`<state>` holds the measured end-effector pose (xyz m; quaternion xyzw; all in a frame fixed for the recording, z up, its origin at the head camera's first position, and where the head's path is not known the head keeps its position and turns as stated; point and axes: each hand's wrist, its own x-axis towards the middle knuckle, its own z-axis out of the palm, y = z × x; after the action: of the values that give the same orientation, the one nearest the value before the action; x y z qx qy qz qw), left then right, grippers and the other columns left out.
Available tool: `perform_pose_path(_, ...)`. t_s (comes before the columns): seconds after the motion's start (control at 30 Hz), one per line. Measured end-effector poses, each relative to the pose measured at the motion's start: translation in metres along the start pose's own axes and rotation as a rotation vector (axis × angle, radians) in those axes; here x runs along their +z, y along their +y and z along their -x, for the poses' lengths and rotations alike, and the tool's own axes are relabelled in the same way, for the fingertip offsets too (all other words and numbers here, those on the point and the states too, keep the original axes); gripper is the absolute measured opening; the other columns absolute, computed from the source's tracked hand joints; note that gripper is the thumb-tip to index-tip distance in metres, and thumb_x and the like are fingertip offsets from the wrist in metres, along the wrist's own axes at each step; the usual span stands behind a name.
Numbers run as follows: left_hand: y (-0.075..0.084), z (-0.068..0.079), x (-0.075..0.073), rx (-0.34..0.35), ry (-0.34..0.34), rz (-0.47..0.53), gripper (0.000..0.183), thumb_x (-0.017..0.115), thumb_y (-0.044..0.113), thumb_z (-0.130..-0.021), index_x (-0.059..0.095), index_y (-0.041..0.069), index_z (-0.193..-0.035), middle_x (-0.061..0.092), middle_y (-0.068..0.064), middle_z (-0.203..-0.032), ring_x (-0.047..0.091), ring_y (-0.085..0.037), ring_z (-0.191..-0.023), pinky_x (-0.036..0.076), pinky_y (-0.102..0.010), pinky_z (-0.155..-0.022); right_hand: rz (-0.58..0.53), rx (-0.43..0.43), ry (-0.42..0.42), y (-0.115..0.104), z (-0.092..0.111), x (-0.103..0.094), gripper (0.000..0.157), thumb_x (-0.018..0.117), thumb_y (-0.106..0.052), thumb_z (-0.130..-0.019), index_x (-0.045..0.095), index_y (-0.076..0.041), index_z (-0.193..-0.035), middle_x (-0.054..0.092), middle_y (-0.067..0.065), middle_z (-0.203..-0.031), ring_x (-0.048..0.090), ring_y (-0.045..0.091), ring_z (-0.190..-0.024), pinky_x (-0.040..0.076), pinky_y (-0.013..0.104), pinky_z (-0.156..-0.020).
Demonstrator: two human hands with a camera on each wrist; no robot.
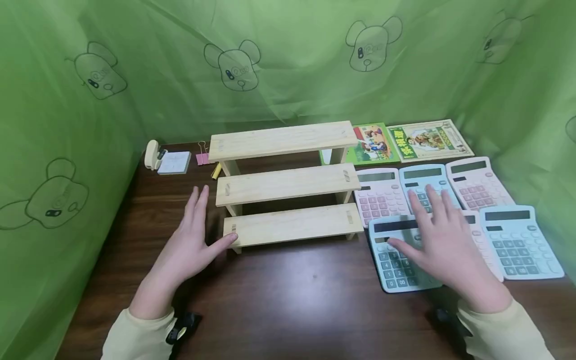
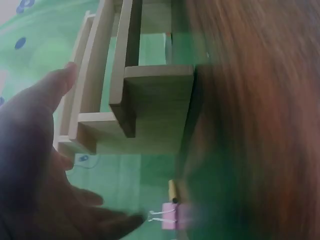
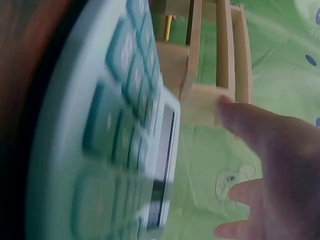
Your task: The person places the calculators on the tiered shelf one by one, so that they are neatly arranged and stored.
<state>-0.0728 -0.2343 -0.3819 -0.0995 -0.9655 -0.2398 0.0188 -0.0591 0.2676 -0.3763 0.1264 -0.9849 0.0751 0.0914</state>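
A three-step wooden rack (image 1: 288, 185) of pale wood stands in the middle of the dark table. My left hand (image 1: 189, 247) is beside its left end, fingers spread, the thumb overlapping the lowest step's left corner in the head view. In the left wrist view the rack's side (image 2: 155, 107) shows close by the hand. Over the front blue calculator (image 1: 396, 265) hovers my right hand (image 1: 445, 240), fingers spread and holding nothing. This calculator's large keys (image 3: 120, 125) fill the left part of the right wrist view. Behind it lie a pink calculator (image 1: 382, 197) and a blue one (image 1: 423, 175).
More calculators lie at right, including a blue one (image 1: 517, 245) and a pink one (image 1: 479, 182). Two books, one green (image 1: 375, 145) and one yellowish (image 1: 429, 140), lie behind. Back left hold a notepad (image 1: 174, 163), a pink binder clip (image 1: 203, 158) and a cream object (image 1: 152, 154). Green cloth (image 1: 297, 100) surrounds the table.
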Motion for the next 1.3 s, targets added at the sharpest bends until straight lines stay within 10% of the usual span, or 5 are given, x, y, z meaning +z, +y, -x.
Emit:
perform_pose_path(0.27,-0.014,-0.011,0.018,-0.105,-0.156,0.61,0.067,0.064,0.027,-0.095,0.026,0.028,-0.15,0.048,-0.018,-0.125,0.062,-0.03,-0.092,0.056,-0.048,-0.071,0.0,-0.021,-0.137,-0.022,-0.001,0.012,0.107,0.06,-0.077,-0.074,0.025,-0.015,-0.155,0.021,0.022,-0.155,0.022,0.051,-0.136,0.027,0.077,-0.093)
perform_pose_path(0.57,-0.019,-0.011,0.039,-0.197,-0.242,0.971,0.073,0.064,0.027,-0.095,0.021,0.032,-0.153,0.064,-0.022,-0.097,0.055,-0.025,-0.056,0.054,-0.046,-0.05,0.062,-0.096,-0.179,-0.03,-0.001,0.02,0.098,0.065,-0.073,-0.073,0.038,-0.019,-0.15,0.032,0.02,-0.149,0.026,0.05,-0.133,0.03,0.075,-0.092)
perform_pose_path(1.3,-0.021,-0.01,0.042,-0.182,-0.24,1.059,0.075,0.063,0.022,-0.096,0.017,0.031,-0.155,0.065,-0.025,-0.094,0.057,-0.025,-0.057,0.052,-0.039,-0.047,0.044,-0.074,-0.262,-0.049,-0.004,0.031,0.11,0.071,-0.067,-0.07,0.021,-0.021,-0.155,0.011,0.023,-0.156,0.016,0.051,-0.135,0.034,0.08,-0.079)
